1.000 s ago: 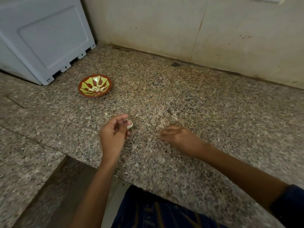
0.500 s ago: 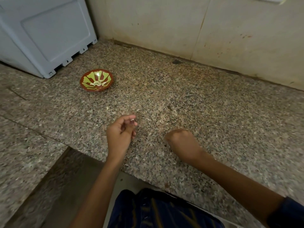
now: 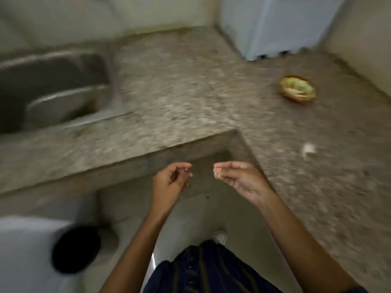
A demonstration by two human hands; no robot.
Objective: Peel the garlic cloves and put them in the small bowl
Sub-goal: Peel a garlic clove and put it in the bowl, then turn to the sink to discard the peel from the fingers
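A small pale bit (image 3: 215,173), probably garlic or its skin though the blur is hiding which, is sitting pinched between the thumb and fingertips of the right hand (image 3: 239,178), which is hovering off the counter's inner corner. The left hand (image 3: 169,181) is hanging just beside it with its fingers curled toward the thumb; whether they are pinching anything cannot be told. A white scrap (image 3: 308,149), perhaps a clove or peel, is lying on the speckled granite counter (image 3: 190,98) to the right. The small bowl (image 3: 297,92), red-rimmed with a yellow-green inside, is standing farther back on the right, well apart from both hands. A steel sink (image 3: 53,89) is lying at far left, and a pale blue appliance (image 3: 275,24) is standing in the back corner.
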